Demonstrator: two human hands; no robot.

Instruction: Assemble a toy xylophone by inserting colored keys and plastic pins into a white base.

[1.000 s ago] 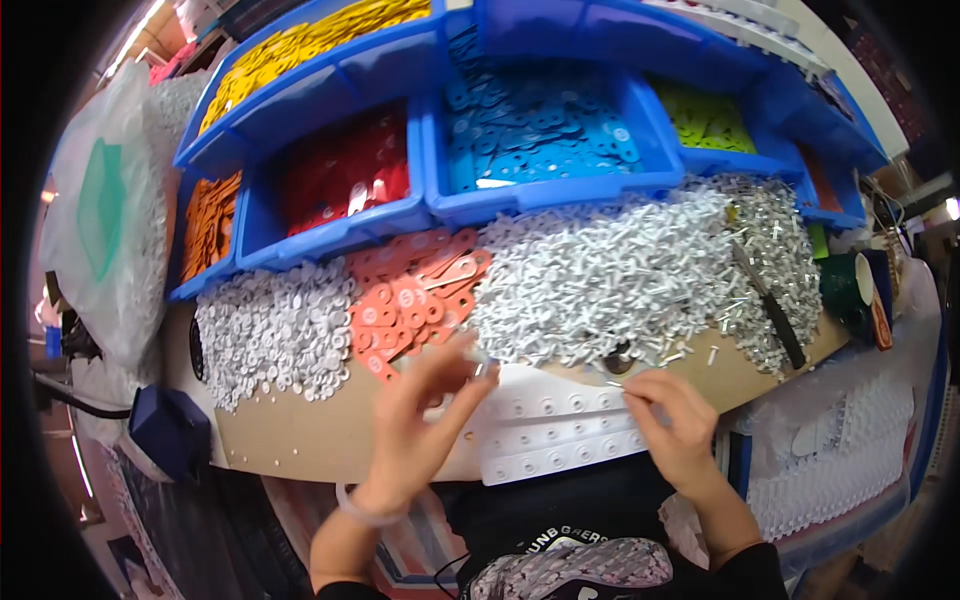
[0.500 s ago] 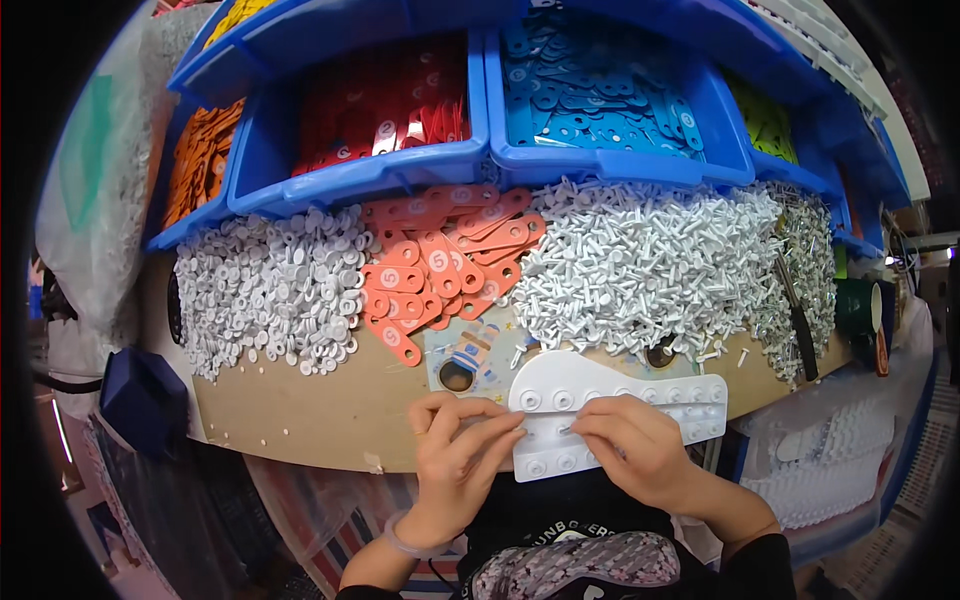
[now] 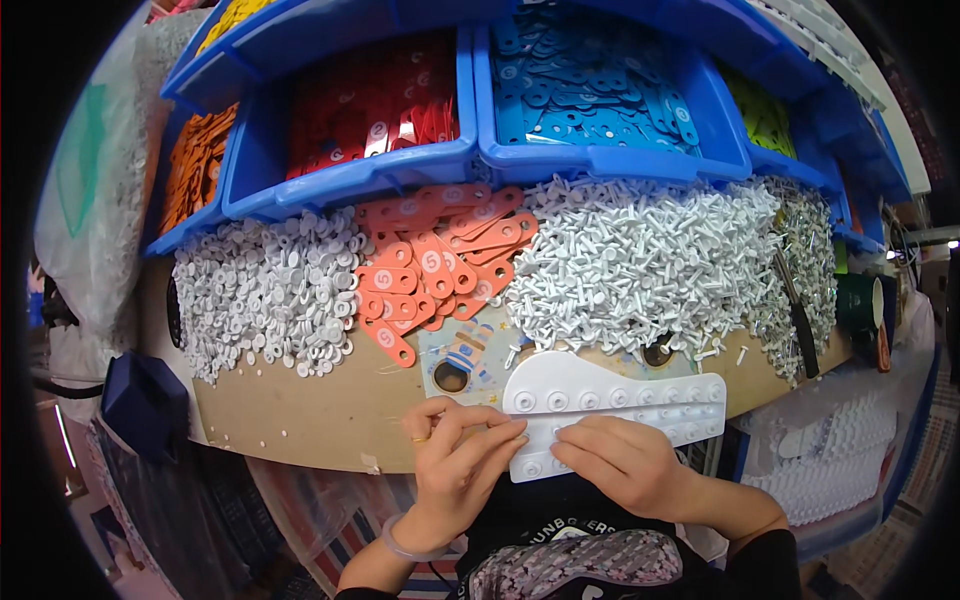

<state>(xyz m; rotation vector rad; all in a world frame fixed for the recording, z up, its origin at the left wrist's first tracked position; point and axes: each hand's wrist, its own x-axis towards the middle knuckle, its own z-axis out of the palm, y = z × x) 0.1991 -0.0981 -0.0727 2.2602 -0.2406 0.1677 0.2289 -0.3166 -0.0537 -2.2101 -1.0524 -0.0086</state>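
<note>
A white plastic board [image 3: 545, 376], rounded at its left end and lined with rows of round sockets, lies at the table's near edge. At its left edge my left hand [image 3: 462, 455] is closed in a pinch, with thumb and forefinger tips over the board. Whatever sits between those tips is too small to make out. My right hand [image 3: 622, 462] rests across the board's middle and lower rows. Its fingers are bent and pressed together at a socket of the middle row, hiding what they hold there.
Beyond the board lie piles of white round caps [image 3: 270, 290], coral numbered strips [image 3: 430, 262], white pegs [image 3: 640, 270] and metal screws [image 3: 785, 340]. A dark-handled tool [image 3: 803, 335] leans on the screws. Blue bins [image 3: 610, 163] of coloured strips stand behind. A green cup [image 3: 858, 305] is at right.
My right hand has shifted slightly left and its fingers have come down on the board, covering the small peg seen there before. My left hand stays nearly where it was.
</note>
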